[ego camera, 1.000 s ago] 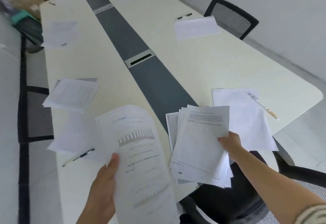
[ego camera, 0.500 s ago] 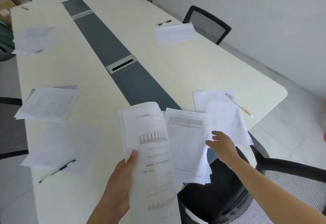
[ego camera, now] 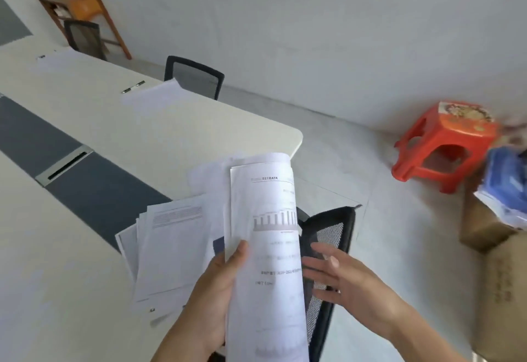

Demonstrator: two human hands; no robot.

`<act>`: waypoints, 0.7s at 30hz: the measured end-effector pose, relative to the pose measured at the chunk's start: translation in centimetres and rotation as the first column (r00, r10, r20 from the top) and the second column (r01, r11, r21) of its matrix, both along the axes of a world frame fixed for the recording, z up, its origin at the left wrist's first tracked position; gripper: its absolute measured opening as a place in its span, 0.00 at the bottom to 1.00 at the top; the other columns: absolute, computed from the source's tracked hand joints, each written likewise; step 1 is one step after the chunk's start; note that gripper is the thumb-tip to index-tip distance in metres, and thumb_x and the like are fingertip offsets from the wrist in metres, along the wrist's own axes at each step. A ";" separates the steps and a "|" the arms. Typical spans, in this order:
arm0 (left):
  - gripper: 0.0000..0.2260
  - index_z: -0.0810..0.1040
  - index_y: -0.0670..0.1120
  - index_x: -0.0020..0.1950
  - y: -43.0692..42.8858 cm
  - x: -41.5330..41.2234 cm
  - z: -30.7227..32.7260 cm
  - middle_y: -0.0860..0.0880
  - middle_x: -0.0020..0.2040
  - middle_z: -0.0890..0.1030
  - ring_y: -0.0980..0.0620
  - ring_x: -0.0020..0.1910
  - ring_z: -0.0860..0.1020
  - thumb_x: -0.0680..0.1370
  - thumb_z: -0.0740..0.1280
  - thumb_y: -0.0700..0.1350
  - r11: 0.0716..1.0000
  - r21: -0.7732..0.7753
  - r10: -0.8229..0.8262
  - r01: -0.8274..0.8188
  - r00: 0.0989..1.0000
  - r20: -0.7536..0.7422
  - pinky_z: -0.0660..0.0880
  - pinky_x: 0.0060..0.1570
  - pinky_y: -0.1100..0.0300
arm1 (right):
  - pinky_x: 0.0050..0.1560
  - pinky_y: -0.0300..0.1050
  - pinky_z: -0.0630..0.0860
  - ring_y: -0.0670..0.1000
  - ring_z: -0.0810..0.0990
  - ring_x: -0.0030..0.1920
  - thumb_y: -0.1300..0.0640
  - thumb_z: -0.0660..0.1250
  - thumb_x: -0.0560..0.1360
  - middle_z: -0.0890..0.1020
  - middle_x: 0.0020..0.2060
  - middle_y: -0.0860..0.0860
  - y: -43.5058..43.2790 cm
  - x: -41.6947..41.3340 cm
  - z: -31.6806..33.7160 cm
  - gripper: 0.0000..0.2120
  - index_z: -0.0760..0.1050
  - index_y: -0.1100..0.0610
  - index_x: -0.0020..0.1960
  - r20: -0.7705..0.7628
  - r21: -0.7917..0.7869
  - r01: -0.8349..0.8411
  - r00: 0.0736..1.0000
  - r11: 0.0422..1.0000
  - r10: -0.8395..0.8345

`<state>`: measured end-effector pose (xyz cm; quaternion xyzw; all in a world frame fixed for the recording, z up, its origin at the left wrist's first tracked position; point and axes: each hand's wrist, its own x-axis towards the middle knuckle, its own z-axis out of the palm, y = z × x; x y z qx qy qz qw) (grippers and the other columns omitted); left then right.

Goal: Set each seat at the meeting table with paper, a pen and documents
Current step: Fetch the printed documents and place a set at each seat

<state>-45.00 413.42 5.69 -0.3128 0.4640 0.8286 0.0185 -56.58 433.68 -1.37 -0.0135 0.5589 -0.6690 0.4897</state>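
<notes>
Gripped the chart document in the left hand, long axis running 12 to 6 o'clock. Held the right hand flat-fingered and empty just at its 3 o'clock. Judged the stack on the worktop, at 10 o'clock, nearer the left hand.

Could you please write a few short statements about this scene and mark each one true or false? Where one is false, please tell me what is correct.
1. The left hand holds a printed sheet with a bar chart on it. True.
2. The right hand grips a pen. False: its fingers are straight and it holds nothing.
3. A red stool stands on the floor, apart from the table. True.
4. The pen at the far seat lies on the floor. False: it lies on the table beside the white paper.
</notes>
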 end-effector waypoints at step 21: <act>0.12 0.85 0.43 0.50 20.8 -20.4 -2.4 0.48 0.50 0.86 0.57 0.50 0.84 0.80 0.61 0.44 0.959 -0.176 -0.240 0.221 0.966 -0.091 0.77 0.40 0.71 | 0.57 0.63 0.78 0.65 0.85 0.49 0.62 0.70 0.72 0.85 0.48 0.63 23.9 -14.5 0.2 0.11 0.81 0.68 0.52 -0.179 0.123 0.648 0.759 0.752 -0.625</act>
